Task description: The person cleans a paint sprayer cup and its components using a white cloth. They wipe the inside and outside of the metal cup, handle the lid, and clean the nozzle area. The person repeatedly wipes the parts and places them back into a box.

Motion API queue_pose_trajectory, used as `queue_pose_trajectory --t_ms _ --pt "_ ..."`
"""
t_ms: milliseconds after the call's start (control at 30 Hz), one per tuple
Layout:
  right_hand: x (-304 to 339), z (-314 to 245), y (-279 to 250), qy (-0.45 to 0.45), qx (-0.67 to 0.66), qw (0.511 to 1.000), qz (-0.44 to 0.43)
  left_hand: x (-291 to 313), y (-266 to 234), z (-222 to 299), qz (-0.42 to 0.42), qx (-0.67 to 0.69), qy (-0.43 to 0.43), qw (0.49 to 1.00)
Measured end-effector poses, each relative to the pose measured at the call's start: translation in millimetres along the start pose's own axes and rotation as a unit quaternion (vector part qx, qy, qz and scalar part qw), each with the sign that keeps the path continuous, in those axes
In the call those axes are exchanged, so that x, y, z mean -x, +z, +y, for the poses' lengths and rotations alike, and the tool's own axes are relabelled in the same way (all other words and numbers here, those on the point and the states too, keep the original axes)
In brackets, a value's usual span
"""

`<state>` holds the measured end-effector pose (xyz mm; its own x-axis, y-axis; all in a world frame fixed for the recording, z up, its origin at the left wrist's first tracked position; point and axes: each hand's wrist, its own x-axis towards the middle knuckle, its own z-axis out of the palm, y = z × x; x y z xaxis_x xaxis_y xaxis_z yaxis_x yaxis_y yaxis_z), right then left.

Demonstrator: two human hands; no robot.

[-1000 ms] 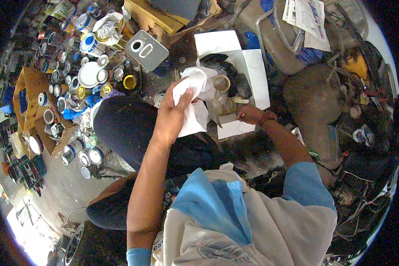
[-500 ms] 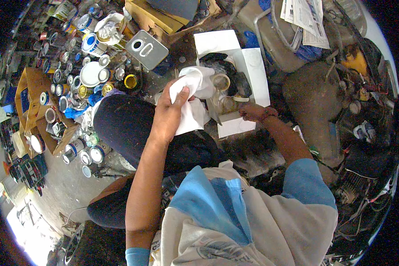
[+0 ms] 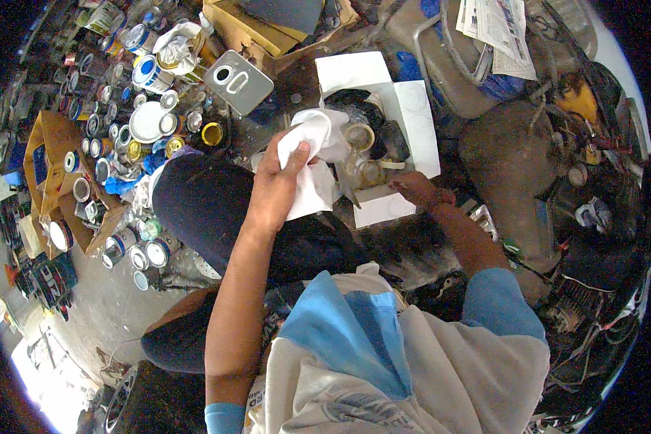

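My left hand [image 3: 276,181] is closed round a folded white cloth [image 3: 315,137], thumb on top, with a loose flap hanging below. My right hand [image 3: 416,189] is at the near right corner of an open white cardboard box [image 3: 417,108]. Its fingers point left, loosely stretched, with nothing visible in them. Inside the box lie dark rubbery-looking parts [image 3: 392,137], a cream ring [image 3: 359,136] and a clear rounded piece [image 3: 369,172]. The cloth covers the box's left side.
Many paint cans [image 3: 148,121] crowd the left floor beside an open brown carton [image 3: 49,148]. A grey metal can [image 3: 240,83] lies behind the cloth. Newspapers [image 3: 503,32] rest on a chair at the far right. My dark-clad knee [image 3: 202,206] is beside my left arm.
My right hand has shifted slightly right and its fingers have loosened. More of the clear piece in the box shows. My left hand and the cloth stay almost still.
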<state>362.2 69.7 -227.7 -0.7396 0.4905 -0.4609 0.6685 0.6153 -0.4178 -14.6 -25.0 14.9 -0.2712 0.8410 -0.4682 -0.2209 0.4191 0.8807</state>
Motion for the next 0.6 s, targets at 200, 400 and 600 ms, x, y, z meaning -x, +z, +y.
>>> queue_pose_trajectory --t_ms 200,400,600 --pt "-16 -36 -41 0.14 -0.448 0.778 0.418 -4 -1 1 -0.031 0.0 0.004 1.0" --pt "0 -114 -142 0.164 -0.746 0.6 0.24 6 19 35 -0.193 -0.01 0.1 0.976" --pt "7 -187 -190 0.098 -0.792 0.547 0.254 26 39 61 -0.33 -0.081 0.118 0.933"
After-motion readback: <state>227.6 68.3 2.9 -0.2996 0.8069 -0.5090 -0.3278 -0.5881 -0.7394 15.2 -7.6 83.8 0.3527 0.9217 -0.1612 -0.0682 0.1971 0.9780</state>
